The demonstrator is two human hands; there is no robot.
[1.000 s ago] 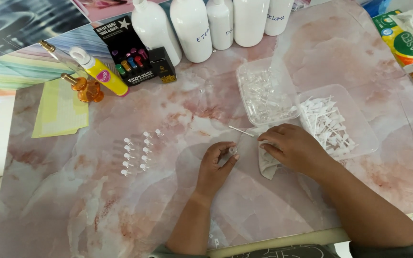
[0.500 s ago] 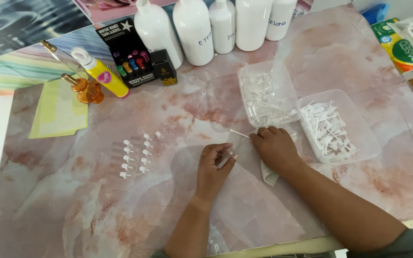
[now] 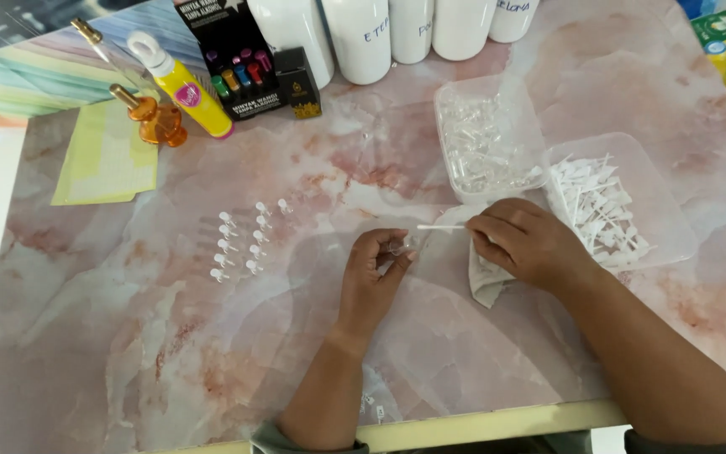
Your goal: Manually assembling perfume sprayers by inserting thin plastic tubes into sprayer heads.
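My left hand (image 3: 376, 273) pinches a small clear vial (image 3: 400, 246) just above the pink marble table (image 3: 170, 336). My right hand (image 3: 531, 244) holds a thin white sprayer stem (image 3: 440, 227) that points left toward the vial, its tip a short way from the opening. A crumpled white cloth (image 3: 485, 282) lies under my right hand. To the left stand several small assembled vials (image 3: 241, 240) in two short rows. Beyond my hands sit a clear tray of empty vials (image 3: 485, 139) and a clear tray of white sprayer stems (image 3: 602, 206).
At the far edge stand white bottles (image 3: 380, 34), a black display box of coloured vials (image 3: 233, 55), a small black box (image 3: 302, 82), a yellow bottle (image 3: 182, 88) and an amber dropper bottle (image 3: 151, 118). A yellow sheet (image 3: 107, 164) lies at left.
My right hand has lifted off the cloth and shifted left with the stem, and the camera has moved closer. My left hand stays on the vial.
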